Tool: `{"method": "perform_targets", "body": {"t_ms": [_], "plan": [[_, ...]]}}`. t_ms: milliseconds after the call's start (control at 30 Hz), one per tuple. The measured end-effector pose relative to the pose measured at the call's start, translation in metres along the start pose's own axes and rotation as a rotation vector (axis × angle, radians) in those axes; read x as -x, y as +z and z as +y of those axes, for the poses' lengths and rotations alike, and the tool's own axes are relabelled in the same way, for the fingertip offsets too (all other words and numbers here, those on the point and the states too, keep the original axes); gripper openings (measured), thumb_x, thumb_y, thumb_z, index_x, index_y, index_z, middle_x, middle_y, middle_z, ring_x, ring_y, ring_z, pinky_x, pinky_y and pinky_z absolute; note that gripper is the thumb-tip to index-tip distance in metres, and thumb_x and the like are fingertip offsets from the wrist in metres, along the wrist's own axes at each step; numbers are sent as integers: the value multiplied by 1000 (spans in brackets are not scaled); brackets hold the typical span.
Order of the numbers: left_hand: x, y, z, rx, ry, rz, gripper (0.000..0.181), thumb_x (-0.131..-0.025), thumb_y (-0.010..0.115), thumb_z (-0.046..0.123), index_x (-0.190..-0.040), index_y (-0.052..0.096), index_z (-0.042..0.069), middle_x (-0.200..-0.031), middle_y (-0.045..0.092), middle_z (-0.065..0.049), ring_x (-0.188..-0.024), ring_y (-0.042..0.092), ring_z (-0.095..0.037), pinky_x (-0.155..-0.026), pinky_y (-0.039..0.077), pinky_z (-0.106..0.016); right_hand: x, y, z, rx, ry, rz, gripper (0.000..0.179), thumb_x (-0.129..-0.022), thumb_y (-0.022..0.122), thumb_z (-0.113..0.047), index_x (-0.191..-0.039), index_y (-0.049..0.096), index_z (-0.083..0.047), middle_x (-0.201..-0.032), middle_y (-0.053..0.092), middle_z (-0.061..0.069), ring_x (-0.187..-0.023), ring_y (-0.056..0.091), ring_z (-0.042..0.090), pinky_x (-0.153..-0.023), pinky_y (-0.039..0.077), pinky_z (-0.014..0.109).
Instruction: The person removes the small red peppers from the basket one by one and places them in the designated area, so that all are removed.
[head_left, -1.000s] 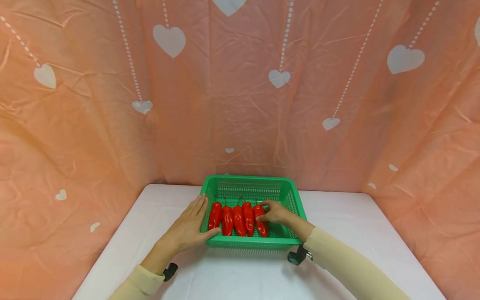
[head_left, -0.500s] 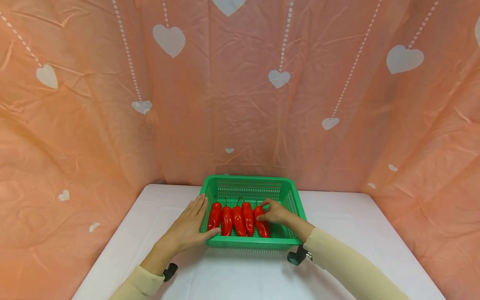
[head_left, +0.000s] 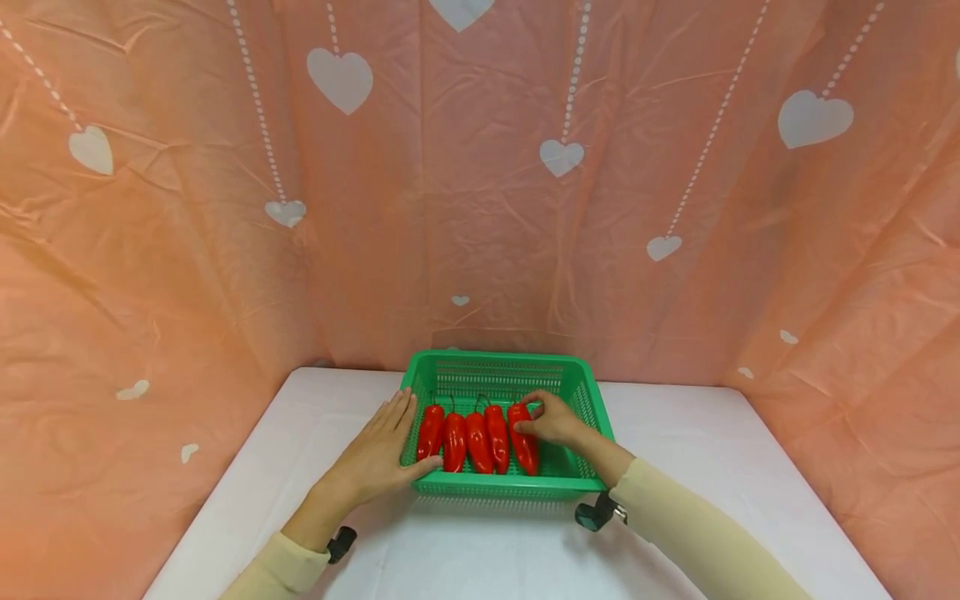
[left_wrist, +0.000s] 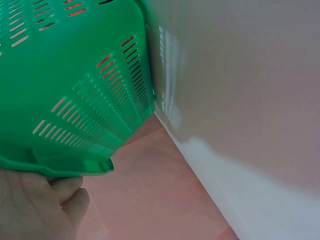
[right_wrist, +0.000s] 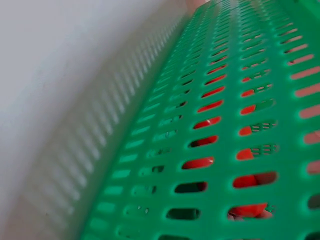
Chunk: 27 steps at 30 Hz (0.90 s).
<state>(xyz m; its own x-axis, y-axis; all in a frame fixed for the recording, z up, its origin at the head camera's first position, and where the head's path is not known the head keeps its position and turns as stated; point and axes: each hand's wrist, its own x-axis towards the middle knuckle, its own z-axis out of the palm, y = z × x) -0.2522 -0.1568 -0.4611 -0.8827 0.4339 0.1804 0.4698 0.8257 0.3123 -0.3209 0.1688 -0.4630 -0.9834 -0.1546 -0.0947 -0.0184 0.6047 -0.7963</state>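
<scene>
Several long red peppers lie side by side in a green slotted basket, stems toward the far wall. My right hand reaches over the basket's right side and pinches the rightmost pepper near its stem end, thumb on the near side. My left hand rests on the basket's left rim with straight fingers, its thumb over the front left corner. In the left wrist view, part of the left hand lies against the basket rim. Red shows through the slots of the basket wall in the right wrist view; the right hand is mostly hidden there.
The basket stands near the back edge of a white table. An orange curtain with pale hearts hangs behind and on both sides. Each wrist carries a small dark camera, such as the right one.
My right hand has shifted slightly away from me, and the upper end of the rightmost pepper has moved with it. The left hand, basket and other peppers stay nearly the same.
</scene>
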Motion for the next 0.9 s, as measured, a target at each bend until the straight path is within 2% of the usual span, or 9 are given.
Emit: {"method": "perform_targets", "body": {"t_ms": [300, 600, 767, 900], "plan": [[0, -2, 1, 7, -1, 0, 108, -99, 61, 68, -165, 25, -10, -176, 21, -24, -165, 15, -42, -133, 19, -56, 0, -4, -2, -98, -27, 23, 48, -94, 83, -9, -135, 62, 3, -111, 66, 22, -71, 67, 22, -68, 60, 36], [1, 0, 1, -10, 8, 7, 110, -99, 59, 71, -165, 27, -10, -176, 21, -25, -164, 17, -42, -132, 21, -57, 1, -7, -4, -272, -21, 38, 52, -97, 80, -9, -141, 58, 6, -122, 64, 28, -81, 71, 23, -88, 64, 47], [2, 0, 1, -3, 2, 9, 108, -99, 63, 67, -165, 27, -10, -176, 21, -25, -164, 16, -43, -132, 21, -56, 1, -11, -6, -338, -32, 42, 52, -99, 79, -12, -143, 57, 4, -124, 64, 27, -82, 71, 21, -95, 62, 53], [1, 0, 1, -5, 0, 4, 108, -99, 60, 70, -165, 27, -10, -176, 21, -25, -164, 15, -42, -133, 20, -55, 2, -20, -8, -406, -50, 19, 53, -101, 76, -13, -147, 55, 3, -124, 64, 24, -88, 71, 21, -101, 58, 56]]}}
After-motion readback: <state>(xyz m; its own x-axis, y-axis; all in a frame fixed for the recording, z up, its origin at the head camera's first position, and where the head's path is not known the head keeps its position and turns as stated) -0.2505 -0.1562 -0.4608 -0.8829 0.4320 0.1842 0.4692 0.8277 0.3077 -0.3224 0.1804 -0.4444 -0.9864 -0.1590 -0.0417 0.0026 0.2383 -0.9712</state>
